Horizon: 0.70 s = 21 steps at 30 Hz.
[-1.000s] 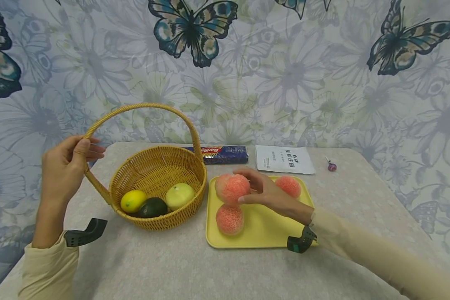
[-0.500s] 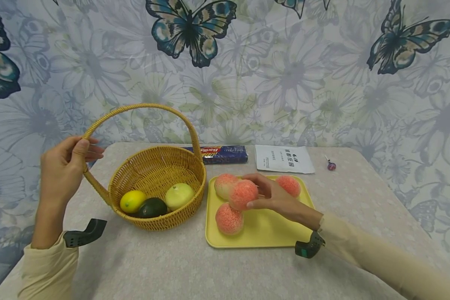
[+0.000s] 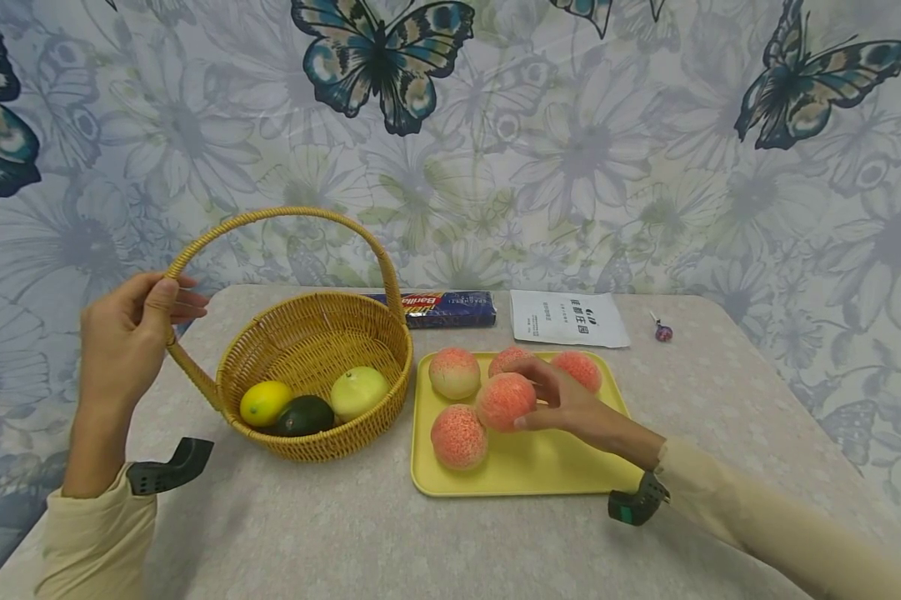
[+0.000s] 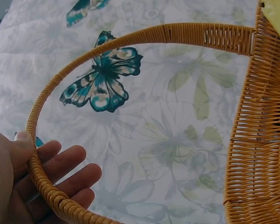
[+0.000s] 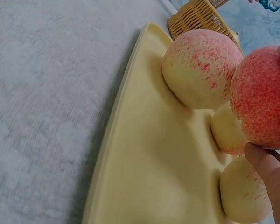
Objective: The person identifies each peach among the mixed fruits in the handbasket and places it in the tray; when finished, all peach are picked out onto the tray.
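My left hand [image 3: 123, 342] holds the side of the wicker basket's arched handle [image 4: 42, 177], thumb on one side and fingers on the other. In the basket [image 3: 315, 312] lie a lemon [image 3: 267, 403], a dark green avocado [image 3: 305, 415] and a round pale-green fruit [image 3: 360, 392]. Over the yellow tray [image 3: 540, 467], my right hand [image 3: 566, 404] grips a pink-red peach [image 3: 506, 402] between thumb and fingers. Other peaches rest on the tray: one front left [image 3: 459, 437], one back left [image 3: 453, 372], a partly hidden one [image 3: 510, 359] at the back and one [image 3: 579, 371] further right.
Behind the basket and tray lie a blue Barilla box [image 3: 453, 309] and a white printed packet [image 3: 568, 318]. A small purple wrapped lollipop [image 3: 663, 332] lies at the right. A floral butterfly-patterned backdrop [image 3: 555, 167] rises behind the table [image 3: 330, 533].
My right hand has carried its peach rightward and a little nearer, away from the back-left peach. Another peach at the back has come into sight. The left hand and basket stay put.
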### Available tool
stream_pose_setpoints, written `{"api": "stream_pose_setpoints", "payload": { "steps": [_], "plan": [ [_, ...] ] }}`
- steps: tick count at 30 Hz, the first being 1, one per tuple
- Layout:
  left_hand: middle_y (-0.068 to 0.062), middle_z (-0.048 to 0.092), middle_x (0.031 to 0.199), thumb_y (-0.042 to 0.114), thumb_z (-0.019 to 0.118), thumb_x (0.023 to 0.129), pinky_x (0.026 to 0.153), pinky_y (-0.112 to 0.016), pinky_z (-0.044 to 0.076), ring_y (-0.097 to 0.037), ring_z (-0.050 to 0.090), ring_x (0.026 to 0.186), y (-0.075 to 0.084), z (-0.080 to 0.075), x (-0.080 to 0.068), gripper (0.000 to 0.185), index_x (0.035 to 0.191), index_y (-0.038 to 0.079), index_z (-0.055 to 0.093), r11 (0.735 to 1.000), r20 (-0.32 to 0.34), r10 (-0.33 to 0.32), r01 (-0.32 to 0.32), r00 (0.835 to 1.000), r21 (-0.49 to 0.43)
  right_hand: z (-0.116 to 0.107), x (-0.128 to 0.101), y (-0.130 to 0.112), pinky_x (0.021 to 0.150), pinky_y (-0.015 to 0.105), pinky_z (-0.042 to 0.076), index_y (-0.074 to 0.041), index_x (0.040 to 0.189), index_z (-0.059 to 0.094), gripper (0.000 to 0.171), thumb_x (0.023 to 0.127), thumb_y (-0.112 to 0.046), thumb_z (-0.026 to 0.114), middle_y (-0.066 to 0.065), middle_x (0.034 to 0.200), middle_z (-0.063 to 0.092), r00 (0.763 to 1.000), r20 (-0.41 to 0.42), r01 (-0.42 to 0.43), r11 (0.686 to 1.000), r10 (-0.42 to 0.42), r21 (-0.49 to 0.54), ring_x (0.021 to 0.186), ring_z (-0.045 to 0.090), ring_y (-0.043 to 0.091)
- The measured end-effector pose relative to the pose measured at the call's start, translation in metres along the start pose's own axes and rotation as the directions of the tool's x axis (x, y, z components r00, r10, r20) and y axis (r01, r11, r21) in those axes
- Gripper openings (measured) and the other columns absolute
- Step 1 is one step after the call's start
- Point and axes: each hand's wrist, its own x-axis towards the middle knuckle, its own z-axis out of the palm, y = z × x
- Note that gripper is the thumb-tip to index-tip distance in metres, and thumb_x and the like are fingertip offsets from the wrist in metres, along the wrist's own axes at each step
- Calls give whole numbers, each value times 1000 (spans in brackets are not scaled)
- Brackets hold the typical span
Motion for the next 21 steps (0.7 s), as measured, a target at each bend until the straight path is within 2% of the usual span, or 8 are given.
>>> {"api": "stream_pose_setpoints", "payload": {
  "steps": [9, 15, 21],
  "plan": [
    [26, 61, 83, 20, 47, 102, 65, -5, 46, 11, 62, 74, 0, 0, 0, 31, 113, -4, 63, 1000, 3, -1, 1, 1000, -2, -7, -13, 13, 103, 43, 42, -19, 136, 42, 63, 82, -19, 74, 2, 138, 47, 996, -21, -87, 994, 86, -64, 131, 44, 26],
    [25, 61, 83, 21, 47, 102, 64, -5, 46, 11, 62, 74, -1, 0, 0, 31, 113, -3, 63, 1000, -3, -5, 5, 1000, 9, -9, -17, 21, 105, 44, 41, -17, 137, 42, 66, 81, -18, 76, 3, 138, 47, 994, -27, -105, 991, 104, -82, 131, 45, 26],
    [23, 62, 83, 22, 47, 102, 66, -5, 46, 11, 62, 74, -2, 0, 0, 32, 113, -2, 64, 1000, -9, 3, -3, 1000, 15, -8, -20, 24, 107, 48, 37, -14, 138, 41, 67, 81, -16, 76, 3, 139, 44, 994, -9, -109, 992, 108, -58, 132, 43, 27]
  ]
}}
